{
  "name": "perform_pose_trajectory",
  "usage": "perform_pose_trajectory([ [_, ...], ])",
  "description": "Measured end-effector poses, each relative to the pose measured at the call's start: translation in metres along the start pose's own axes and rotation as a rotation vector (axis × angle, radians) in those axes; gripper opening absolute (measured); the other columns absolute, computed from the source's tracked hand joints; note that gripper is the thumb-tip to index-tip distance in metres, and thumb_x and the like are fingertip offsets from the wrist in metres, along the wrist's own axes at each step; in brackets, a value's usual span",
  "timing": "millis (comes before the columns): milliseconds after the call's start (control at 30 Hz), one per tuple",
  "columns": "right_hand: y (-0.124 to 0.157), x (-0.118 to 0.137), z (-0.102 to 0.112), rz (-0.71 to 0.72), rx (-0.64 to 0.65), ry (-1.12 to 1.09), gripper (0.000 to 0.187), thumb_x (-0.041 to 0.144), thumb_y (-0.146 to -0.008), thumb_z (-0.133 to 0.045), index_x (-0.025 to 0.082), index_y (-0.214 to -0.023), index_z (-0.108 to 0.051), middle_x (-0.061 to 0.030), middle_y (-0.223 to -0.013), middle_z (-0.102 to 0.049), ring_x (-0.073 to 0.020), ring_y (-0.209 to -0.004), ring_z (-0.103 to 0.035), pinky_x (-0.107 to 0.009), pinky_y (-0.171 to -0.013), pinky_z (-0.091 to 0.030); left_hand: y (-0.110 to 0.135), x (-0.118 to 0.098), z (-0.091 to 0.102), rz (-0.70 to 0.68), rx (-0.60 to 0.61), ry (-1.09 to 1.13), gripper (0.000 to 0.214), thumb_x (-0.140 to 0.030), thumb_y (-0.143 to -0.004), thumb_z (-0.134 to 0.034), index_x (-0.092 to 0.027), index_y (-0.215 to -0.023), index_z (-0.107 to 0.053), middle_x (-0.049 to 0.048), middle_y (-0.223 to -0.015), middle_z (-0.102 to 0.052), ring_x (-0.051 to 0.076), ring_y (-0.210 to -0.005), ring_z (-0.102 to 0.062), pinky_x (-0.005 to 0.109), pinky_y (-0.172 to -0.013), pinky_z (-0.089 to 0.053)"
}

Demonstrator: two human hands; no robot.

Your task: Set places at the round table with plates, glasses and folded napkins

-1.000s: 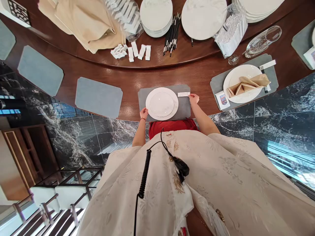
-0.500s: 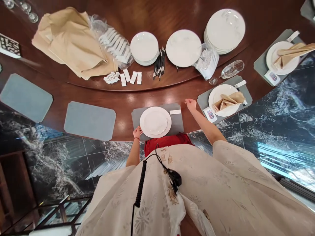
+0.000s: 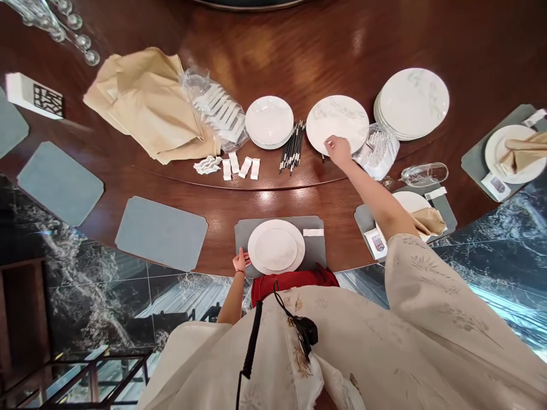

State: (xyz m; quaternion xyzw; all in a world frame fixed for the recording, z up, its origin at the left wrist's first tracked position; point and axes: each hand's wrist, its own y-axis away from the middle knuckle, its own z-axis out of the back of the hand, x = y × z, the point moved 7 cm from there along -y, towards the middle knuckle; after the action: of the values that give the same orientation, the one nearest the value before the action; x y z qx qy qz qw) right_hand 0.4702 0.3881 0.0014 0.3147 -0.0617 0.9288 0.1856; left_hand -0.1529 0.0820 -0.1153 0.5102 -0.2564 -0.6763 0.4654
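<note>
My left hand lies on the left part of a grey placemat, its fingers stretched toward the rim of the white plate there. A smaller white plate sits on top of that one. Over the near edge of a large white plate farther in, my right hand hovers or touches; I cannot tell which. Its fingers are loosely bent and nothing shows in them. Left of it lies a bundle of black-and-white sticks, perhaps chopsticks. A white slip rests on the placemat.
Stacked plates, a bag of white packets and a stemmed glass are on the right. Leftward are tan cloths, a bag of white rests, small bowl-like plates and another placemat. A set place sits right.
My right hand has moved forward from the table edge beside the right-hand setting to the large plate. The left hand stays beside the plates. The view has tilted up.
</note>
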Motion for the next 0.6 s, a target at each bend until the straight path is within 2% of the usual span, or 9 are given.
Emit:
perform_pose_trajectory([
  [67, 0.005, 0.025, -0.053, -0.024, 0.070, -0.113, 0.023, 0.037, -0.098, -0.063, 0.015, -0.103, -0.069, -0.0076, -0.095, -0.069, -0.0232, -0.099, -0.066, -0.044, -0.103, -0.054, 0.004, -0.002, 0.001, 0.018, -0.019, 0.012, 0.060, -0.076, -0.079, -0.068, -0.018, -0.066, -0.065, 0.0136, -0.066, -0.072, 0.024, -0.063, -0.075, 0.034, -0.061, -0.063],
  [133, 0.013, 0.040, -0.097, -0.105, 0.099, -0.182, 0.022, 0.034, -0.095, -0.064, 0.014, -0.105, -0.067, -0.0062, -0.095, -0.068, -0.0211, -0.096, -0.066, -0.040, -0.098, -0.056, 0.007, -0.004, 0.001, 0.029, -0.027, 0.013, 0.059, -0.076, -0.076, -0.070, -0.018, -0.065, -0.065, 0.0126, -0.063, -0.070, 0.025, -0.062, -0.074, 0.035, -0.060, -0.063],
  [233, 0.023, 0.043, -0.132, -0.260, 0.090, -0.183, 0.022, 0.029, -0.092, -0.065, 0.014, -0.109, -0.065, -0.0046, -0.094, -0.068, -0.0199, -0.093, -0.066, -0.038, -0.097, -0.056, 0.012, -0.007, 0.001, 0.021, -0.030, 0.010, 0.059, -0.077, -0.073, -0.072, -0.019, -0.066, -0.066, 0.0111, -0.059, -0.068, 0.027, -0.063, -0.074, 0.037, -0.058, -0.062],
  [333, 0.027, 0.037, -0.138, -0.348, 0.061, -0.168, 0.023, 0.028, -0.091, -0.065, 0.016, -0.110, -0.064, -0.0052, -0.094, -0.068, -0.0222, -0.096, -0.067, -0.043, -0.101, -0.056, 0.014, -0.008, 0.001, 0.001, -0.033, 0.025, 0.061, -0.078, -0.073, -0.070, -0.018, -0.066, -0.066, 0.0108, -0.058, -0.067, 0.026, -0.060, -0.073, 0.036, -0.055, -0.062],
  [467, 0.028, 0.028, -0.133, -0.399, 0.108, -0.141, 0.028, 0.038, -0.090, -0.070, 0.014, -0.102, -0.064, -0.0148, -0.100, -0.069, -0.0301, -0.106, -0.068, -0.053, -0.105, -0.055, 0.015, -0.008, -0.002, -0.004, -0.037, 0.025, 0.060, -0.078, -0.077, -0.067, -0.019, -0.066, -0.067, 0.0110, -0.060, -0.068, 0.025, -0.058, -0.072, 0.035, -0.054, -0.061],
  [600, 0.034, 0.025, -0.125, -0.392, 0.182, -0.207, 0.039, 0.047, -0.091, -0.072, 0.010, -0.099, -0.064, -0.0213, -0.101, -0.067, -0.0313, -0.100, -0.071, -0.051, -0.098, -0.059, 0.014, -0.013, -0.002, -0.020, 0.015, -0.034, 0.055, -0.074, -0.082, -0.065, -0.021, -0.068, -0.066, 0.0096, -0.058, -0.066, 0.026, -0.062, -0.073, 0.036, -0.055, -0.060],
])
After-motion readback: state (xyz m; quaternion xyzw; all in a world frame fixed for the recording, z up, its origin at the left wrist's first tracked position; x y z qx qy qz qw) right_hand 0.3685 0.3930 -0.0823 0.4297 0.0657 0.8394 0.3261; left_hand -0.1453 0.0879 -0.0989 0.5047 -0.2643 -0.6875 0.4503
